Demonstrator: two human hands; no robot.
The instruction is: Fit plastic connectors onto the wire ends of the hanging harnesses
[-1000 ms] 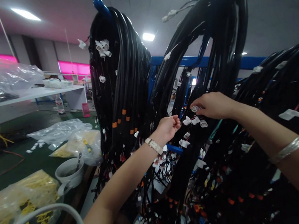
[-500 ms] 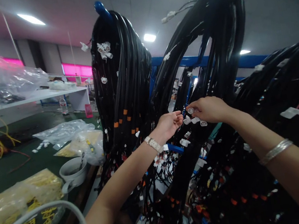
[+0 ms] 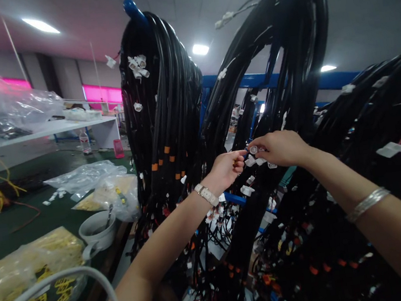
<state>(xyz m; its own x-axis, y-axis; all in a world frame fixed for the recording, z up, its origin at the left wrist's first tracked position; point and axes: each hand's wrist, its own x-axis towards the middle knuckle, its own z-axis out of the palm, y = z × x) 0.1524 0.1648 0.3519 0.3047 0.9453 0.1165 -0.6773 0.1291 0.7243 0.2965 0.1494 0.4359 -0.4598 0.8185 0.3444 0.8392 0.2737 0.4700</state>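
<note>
My right hand pinches a small white connector between thumb and fingers, with its open face turned toward me. More white connectors hang just under those fingertips. Close beside it, my left hand has its thumb and index finger pressed together at the connector's left side, the other fingers curled. Whatever lies in the left fingers is too small to make out. Both hands are in front of a black wire harness bundle that loops down from a blue rack.
Another thick harness bundle hangs on a blue hook to the left. More harnesses crowd the right. On the green table are a white cup and bags of yellow parts. A white cable arches in the foreground.
My left fingers have closed from a looser, spread pose into a pinch and moved slightly right, up to the connector. My right hand keeps its hold, almost still.
</note>
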